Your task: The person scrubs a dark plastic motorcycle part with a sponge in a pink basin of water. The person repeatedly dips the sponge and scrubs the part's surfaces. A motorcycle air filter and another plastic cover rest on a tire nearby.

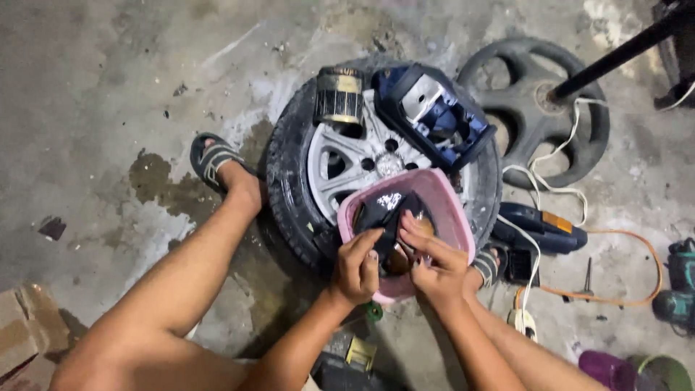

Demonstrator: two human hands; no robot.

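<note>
A pink plastic basin (455, 211) rests on a car wheel (289, 181) with a silver rim that lies flat on the concrete floor. Inside the basin is dark liquid and a wet black cloth (387, 211). My left hand (357, 266) and my right hand (434, 259) both grip the cloth at the basin's near edge, fingers closed on it. My legs frame the wheel, and my sandalled foot (215, 161) is planted to its left.
On the wheel's far side sit a black-and-gold tin (339, 95) and an open blue tool case (433, 116). A black wheel cover (534, 108) lies behind. A blue power tool (541, 229), white and orange cables, a green tool (677, 286) lie right. Cardboard (22, 333) at bottom left.
</note>
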